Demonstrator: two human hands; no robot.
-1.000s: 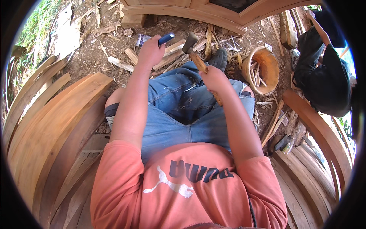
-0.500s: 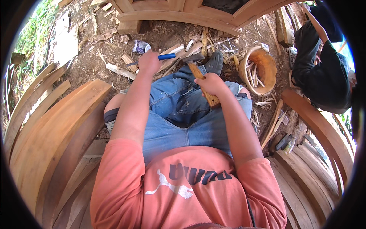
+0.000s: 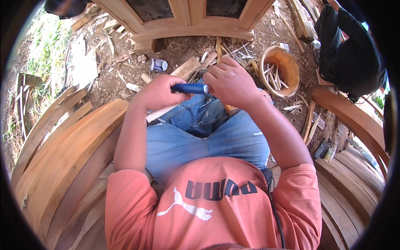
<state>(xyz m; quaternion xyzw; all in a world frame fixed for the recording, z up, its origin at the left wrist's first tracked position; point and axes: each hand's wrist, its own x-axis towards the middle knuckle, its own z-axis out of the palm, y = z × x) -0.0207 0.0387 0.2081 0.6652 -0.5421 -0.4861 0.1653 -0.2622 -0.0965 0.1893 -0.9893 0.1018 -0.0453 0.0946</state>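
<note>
A blue-handled chisel (image 3: 190,88) lies in my left hand (image 3: 160,92), whose fingers are closed round it; its blade is hidden by the hand. A pale strip of wood (image 3: 160,113) shows just below that hand, over my jeans. My right hand (image 3: 231,83) is closed, with curled fingers close to the end of the blue handle; what it grips, if anything, is hidden. Beneath the right wrist the end of a hammer's wooden handle (image 3: 229,108) shows over my lap. The rest of the hammer is mostly covered.
A round bucket (image 3: 296,79) with wood slivers stands ahead on the right. A wooden panelled piece (image 3: 191,33) stands at the far side. Curved boards (image 3: 75,146) are at my left, another curved board (image 3: 350,116) at my right. A crumpled can (image 3: 158,65) lies on the dirt. A person (image 3: 350,54) sits at far right.
My right hand has come up and left, toward the chisel's handle, and no longer plainly grips the hammer. The left hand has drawn nearer to me, and the chisel's blade has gone from sight.
</note>
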